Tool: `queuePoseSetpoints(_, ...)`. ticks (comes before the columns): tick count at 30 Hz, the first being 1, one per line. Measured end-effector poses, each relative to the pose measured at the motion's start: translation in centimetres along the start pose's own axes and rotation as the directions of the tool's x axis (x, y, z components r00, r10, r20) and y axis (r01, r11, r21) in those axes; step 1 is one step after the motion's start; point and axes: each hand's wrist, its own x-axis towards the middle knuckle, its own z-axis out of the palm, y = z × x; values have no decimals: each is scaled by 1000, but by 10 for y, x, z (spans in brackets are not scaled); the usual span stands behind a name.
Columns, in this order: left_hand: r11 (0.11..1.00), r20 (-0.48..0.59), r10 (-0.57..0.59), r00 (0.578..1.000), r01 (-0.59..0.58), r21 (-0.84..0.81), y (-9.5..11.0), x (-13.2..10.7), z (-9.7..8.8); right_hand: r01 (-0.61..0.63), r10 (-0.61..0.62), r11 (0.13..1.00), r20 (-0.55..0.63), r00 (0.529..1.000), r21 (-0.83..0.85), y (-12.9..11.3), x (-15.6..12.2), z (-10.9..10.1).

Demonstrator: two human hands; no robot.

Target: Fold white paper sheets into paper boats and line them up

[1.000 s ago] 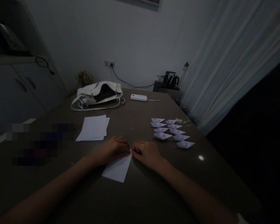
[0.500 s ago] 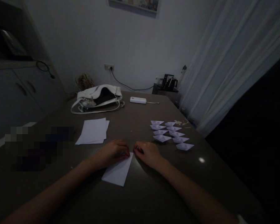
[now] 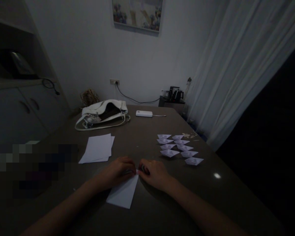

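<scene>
A white sheet of paper point(image 3: 123, 193), folded along its edges, lies on the table in front of me. My left hand point(image 3: 120, 171) rests over its upper left part, fingers curled and pressing on it. At the paper's top corner, my right hand point(image 3: 155, 173) pinches with thumb and fingertips, close against the left fingertips. The folded upper edge is partly hidden under the left hand. To the right, several small white paper boats point(image 3: 169, 153) stand in two columns. A stack of white paper point(image 3: 97, 148) lies beyond my left hand.
Farther back are a white handbag point(image 3: 103, 111) and a white power bank point(image 3: 144, 113) with a short cable. A black kettle point(image 3: 178, 95) stands on a low cabinet behind the table. A sheer curtain point(image 3: 218, 82) hangs along the right side. The left foreground is partly pixelated.
My right hand has come left onto the paper's top corner, from just beside it. My left hand stays on the paper. The camera has tilted up, so everything sits lower in view.
</scene>
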Motion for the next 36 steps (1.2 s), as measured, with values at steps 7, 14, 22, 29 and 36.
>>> queuePoseSetpoints(7,979,-88,-81,993,96,178,-11,-3,4,-8,11,999,-93,996,39,0,-1,-8)
queuePoseSetpoints(14,935,-149,-180,972,216,281,-15,-3,0,-46,44,999,-129,991,-12,0,-1,-16)
queuePoseSetpoints(22,947,-110,-194,975,216,239,-17,-6,6,-30,29,999,-69,997,-16,-2,-3,-12)
queuePoseSetpoints(29,971,-91,-172,981,184,154,-17,-7,4,-28,53,970,-97,994,243,4,1,-6)
queuePoseSetpoints(36,970,-92,-175,980,188,154,-12,-5,2,98,-73,855,-68,995,509,6,4,-5)
